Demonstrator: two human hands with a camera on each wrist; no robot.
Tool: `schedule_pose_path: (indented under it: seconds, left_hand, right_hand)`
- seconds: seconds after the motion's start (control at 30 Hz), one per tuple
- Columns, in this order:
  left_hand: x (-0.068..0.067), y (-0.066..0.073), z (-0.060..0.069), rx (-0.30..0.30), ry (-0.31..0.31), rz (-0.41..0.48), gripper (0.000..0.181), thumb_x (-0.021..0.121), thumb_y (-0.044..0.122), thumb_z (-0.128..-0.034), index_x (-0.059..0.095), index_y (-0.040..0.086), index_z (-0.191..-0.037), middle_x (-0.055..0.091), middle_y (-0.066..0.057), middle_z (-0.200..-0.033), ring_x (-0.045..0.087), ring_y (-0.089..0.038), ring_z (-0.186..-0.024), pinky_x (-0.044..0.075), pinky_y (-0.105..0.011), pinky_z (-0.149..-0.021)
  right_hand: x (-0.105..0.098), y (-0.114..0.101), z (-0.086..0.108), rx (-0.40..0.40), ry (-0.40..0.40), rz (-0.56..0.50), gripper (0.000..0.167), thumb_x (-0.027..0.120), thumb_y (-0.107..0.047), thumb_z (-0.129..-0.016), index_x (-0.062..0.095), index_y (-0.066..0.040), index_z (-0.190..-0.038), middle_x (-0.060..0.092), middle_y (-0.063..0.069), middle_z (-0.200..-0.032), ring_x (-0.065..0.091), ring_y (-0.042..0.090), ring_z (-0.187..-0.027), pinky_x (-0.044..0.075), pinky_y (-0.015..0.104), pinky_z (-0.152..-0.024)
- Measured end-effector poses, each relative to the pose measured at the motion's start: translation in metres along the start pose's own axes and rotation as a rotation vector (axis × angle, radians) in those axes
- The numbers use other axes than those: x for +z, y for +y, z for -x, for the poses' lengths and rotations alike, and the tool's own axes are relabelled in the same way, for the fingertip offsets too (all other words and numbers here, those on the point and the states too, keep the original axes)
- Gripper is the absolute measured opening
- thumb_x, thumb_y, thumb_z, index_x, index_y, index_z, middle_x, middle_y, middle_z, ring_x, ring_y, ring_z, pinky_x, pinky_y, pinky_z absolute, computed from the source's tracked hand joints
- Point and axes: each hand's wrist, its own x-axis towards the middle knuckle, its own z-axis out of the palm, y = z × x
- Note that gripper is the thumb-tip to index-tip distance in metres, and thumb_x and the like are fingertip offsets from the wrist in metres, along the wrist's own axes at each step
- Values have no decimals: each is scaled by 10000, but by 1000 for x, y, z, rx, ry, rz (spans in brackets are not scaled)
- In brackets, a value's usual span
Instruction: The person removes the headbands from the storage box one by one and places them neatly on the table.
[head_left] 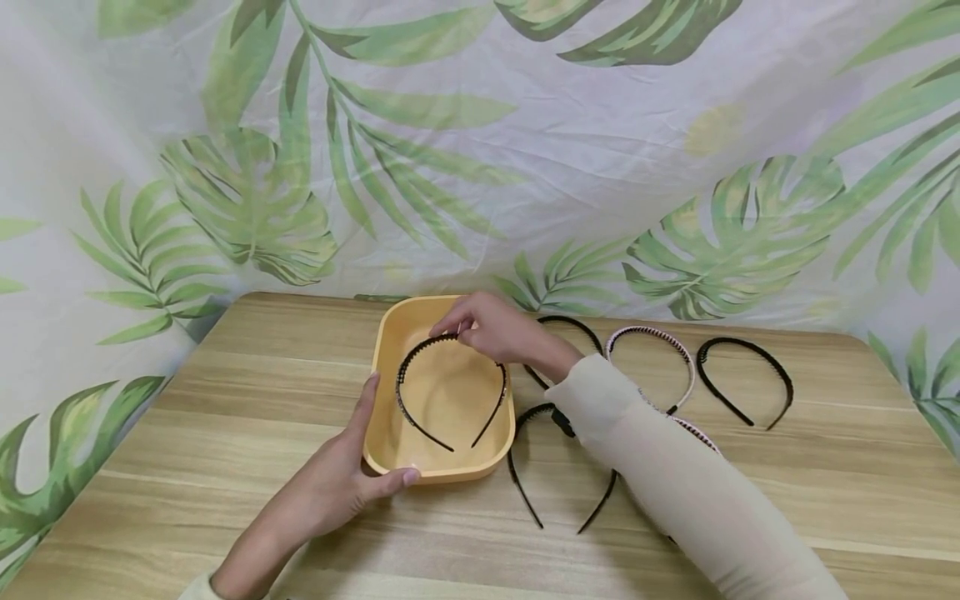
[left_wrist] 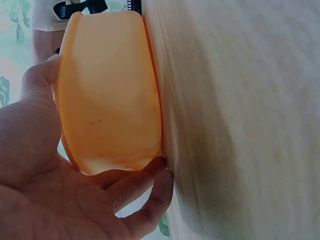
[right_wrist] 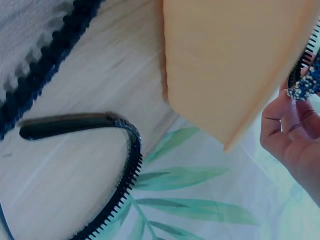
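Note:
My right hand (head_left: 498, 329) pinches the top of a black toothed headband (head_left: 410, 354) over the yellow plastic bin (head_left: 457, 477). The headband's two ends point toward me; its outer face looks speckled and glittery in the right wrist view (right_wrist: 304, 89). At the bin's near left corner, my left hand (head_left: 330, 475) holds it, thumb at the front side and fingers along the left side. In the left wrist view the bin's wall (left_wrist: 110, 90) stands between that thumb and the fingers. Whether the headband touches the bin's floor I cannot tell.
Right of the bin lie several more headbands: a black one (head_left: 570, 320) behind my right arm, a pink one (head_left: 688, 362), a black one (head_left: 780, 367) far right and another black one (head_left: 517, 475) nearer. My sleeve partly covers a further pink one (head_left: 697, 433). A leaf-print cloth hangs behind the table.

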Motion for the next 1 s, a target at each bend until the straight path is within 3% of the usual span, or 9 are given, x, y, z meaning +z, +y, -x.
schedule_pose_path:
  seconds: [0.3, 0.63, 0.8, 1.0]
  left_hand:
    - [0, 0, 0, -6, 3, 4, 1291, 836, 459, -890, -136, 150, -1681, 369, -342, -1617, 594, -328, -1323, 424, -555, -1118]
    - [0, -1, 1, 8, 11, 4, 1303, 845, 464, -878, -127, 138, -1682, 424, -371, -1567, 628, -312, -1272, 442, -549, -1104]
    - [0, -1, 0, 5, 6, 10, 1300, 845, 446, -882, -131, 132, -1681, 465, -370, -1537, 646, -285, -1233, 462, -532, -1078]
    - [0, -1, 0, -1, -8, 14, 1307, 841, 453, -883, -150, 146, -1678, 455, -372, -1544, 641, -299, -1249, 463, -546, -1080]
  right_hand:
    - [-14, -2, 20, -4, 39, 18, 409, 540, 119, -944, 802, -78, -1188, 771, 94, -1204, 646, 228, -1043, 511, 344, -916]
    - [-27, 16, 64, 33, 128, -15, 430, 514, 146, -946, 789, -61, -1204, 753, 116, -1116, 620, 222, -970, 499, 369, -870]
    - [-35, 25, 85, 49, 177, 23, 406, 549, 141, -932, 793, -60, -1188, 756, 125, -1099, 643, 210, -958, 525, 378, -825]
    - [-46, 33, 109, 94, 185, 34, 386, 572, 110, -970, 795, -99, -1206, 738, 80, -1084, 584, 192, -906, 483, 338, -764]
